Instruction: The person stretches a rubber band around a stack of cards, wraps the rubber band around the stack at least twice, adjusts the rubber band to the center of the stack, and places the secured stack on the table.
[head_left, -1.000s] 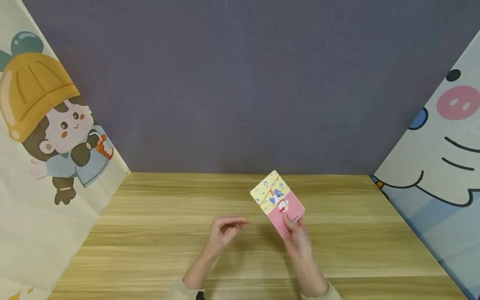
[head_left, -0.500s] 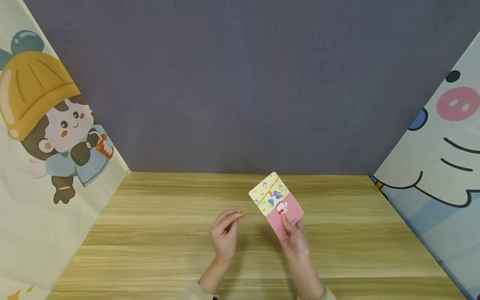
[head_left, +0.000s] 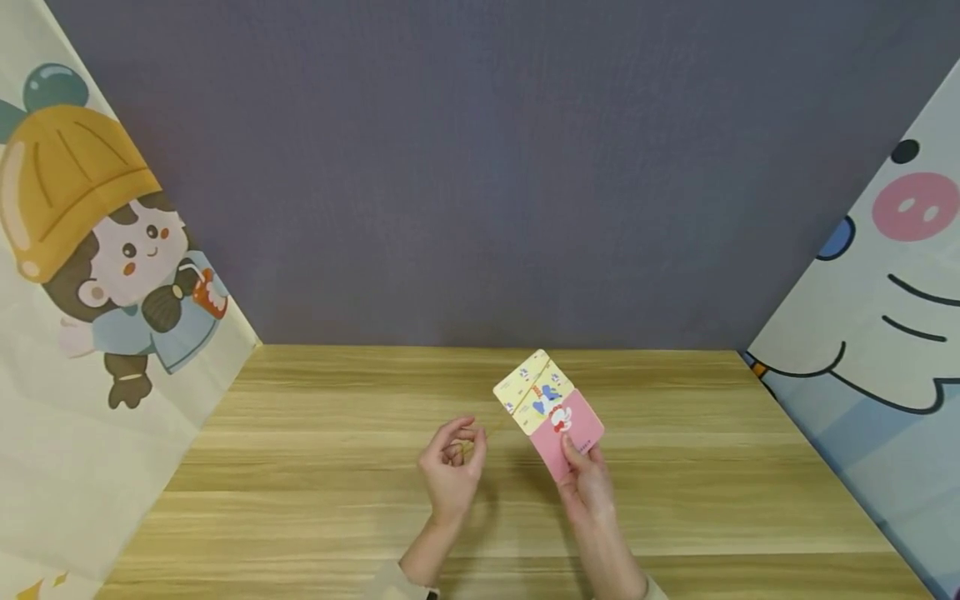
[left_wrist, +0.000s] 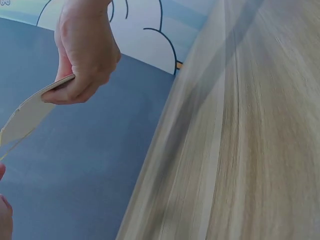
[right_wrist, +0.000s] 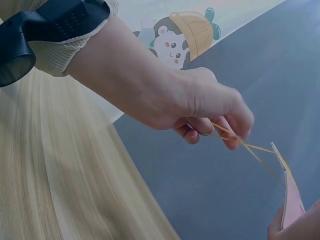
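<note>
Watching remotely, I see the right hand (head_left: 590, 487) gripping the near end of the pink-and-yellow card (head_left: 547, 406) jutting ahead, likely bracing it against the yellow band (right_wrist: 257, 147) gripped taut by the left hand (head_left: 453, 468).

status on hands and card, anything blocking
Right hand gripping pink-and-yellow card. Left hand holding yellow band, strands stretched to card. No obstruction seen.

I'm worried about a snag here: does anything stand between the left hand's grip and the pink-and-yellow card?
Only the thin yellow band, running across the gap from the left hand's grip to the pink-and-yellow card, its strands crossing. Nothing else visible stands between them.
</note>
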